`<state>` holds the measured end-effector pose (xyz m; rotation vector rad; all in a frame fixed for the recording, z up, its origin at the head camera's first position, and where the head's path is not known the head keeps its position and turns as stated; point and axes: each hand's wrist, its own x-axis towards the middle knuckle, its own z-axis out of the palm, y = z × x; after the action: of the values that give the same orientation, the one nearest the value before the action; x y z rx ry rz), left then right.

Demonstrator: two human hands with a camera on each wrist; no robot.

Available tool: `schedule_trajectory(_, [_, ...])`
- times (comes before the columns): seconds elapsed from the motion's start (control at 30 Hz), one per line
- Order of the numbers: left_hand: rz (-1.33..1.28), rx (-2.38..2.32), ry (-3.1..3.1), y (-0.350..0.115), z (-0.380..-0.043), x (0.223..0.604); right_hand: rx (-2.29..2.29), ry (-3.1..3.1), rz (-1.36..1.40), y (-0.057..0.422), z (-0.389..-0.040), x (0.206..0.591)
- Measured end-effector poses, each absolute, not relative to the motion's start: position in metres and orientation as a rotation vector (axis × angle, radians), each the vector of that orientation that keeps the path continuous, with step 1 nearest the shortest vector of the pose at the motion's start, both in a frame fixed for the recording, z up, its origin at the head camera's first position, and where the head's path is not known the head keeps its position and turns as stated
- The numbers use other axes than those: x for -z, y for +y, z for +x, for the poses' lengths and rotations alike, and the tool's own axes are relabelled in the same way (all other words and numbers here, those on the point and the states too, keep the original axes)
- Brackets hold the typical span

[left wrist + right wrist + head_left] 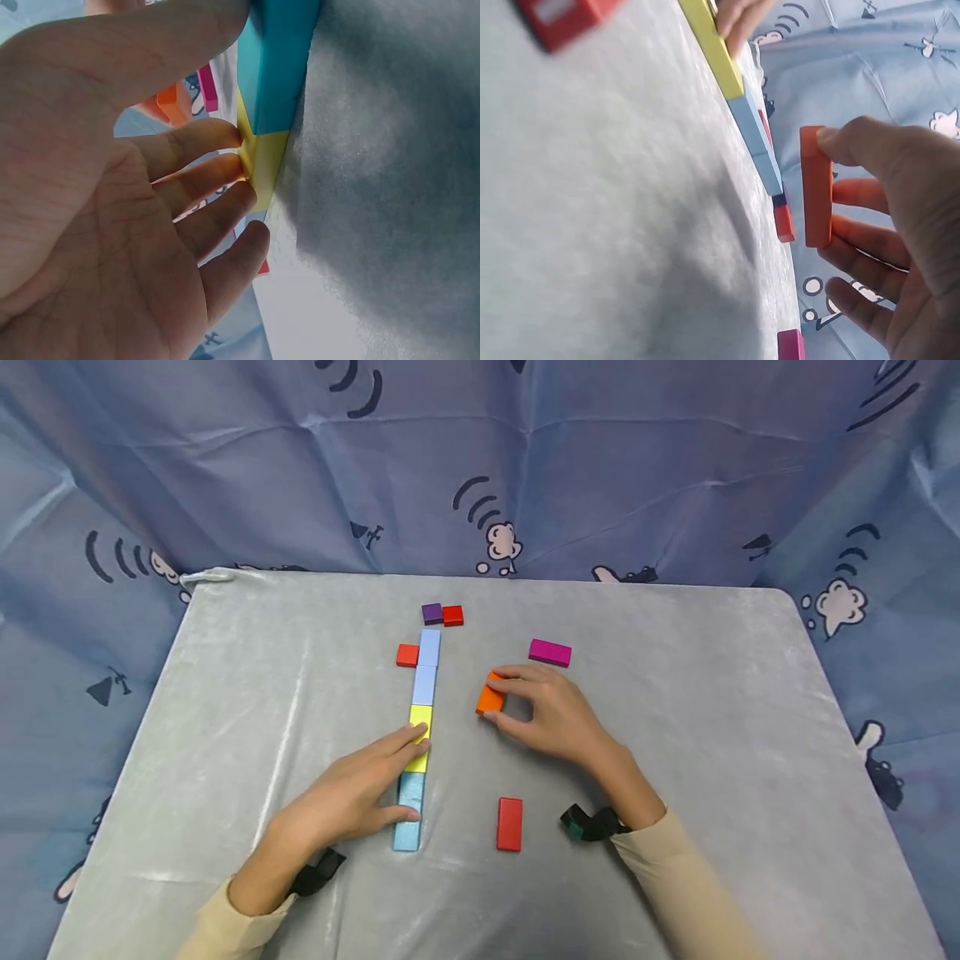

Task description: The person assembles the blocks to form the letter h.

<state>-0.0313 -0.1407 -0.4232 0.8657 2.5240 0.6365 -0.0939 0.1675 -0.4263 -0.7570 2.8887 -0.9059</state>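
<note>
A straight row of blocks runs away from me: light-blue blocks (423,685) at the far end, yellow (421,716) in the middle, turquoise (407,837) nearest. My left hand (347,799) touches the row's side, fingertips on the yellow part and thumb by the turquoise, its fingers loosely extended. In my right hand (553,714), an orange block (490,699) is pinched between thumb and fingertips, to the right of the row. The right wrist view shows this orange block (816,191) held up off the cloth.
A red block (509,824) lies near the front, and a magenta block (550,652) beyond my right hand. Around the row's far end sit a small purple block (432,614) and two small red blocks, one beside it (453,616). Patterned curtains surround the grey-covered table (720,710).
</note>
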Motion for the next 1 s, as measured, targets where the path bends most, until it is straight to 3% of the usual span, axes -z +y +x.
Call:
schedule_trajectory(0.47, [0.834, -0.632, 2.511, -0.138, -0.028, 0.421, 0.914, 2.817, -0.879, 0.184, -0.051, 0.432])
schedule_trajectory(1.0, [0.855, -0.631, 2.526, -0.139, -0.031, 0.422, 0.881, 2.827, -0.993, 0.197, -0.028, 0.446])
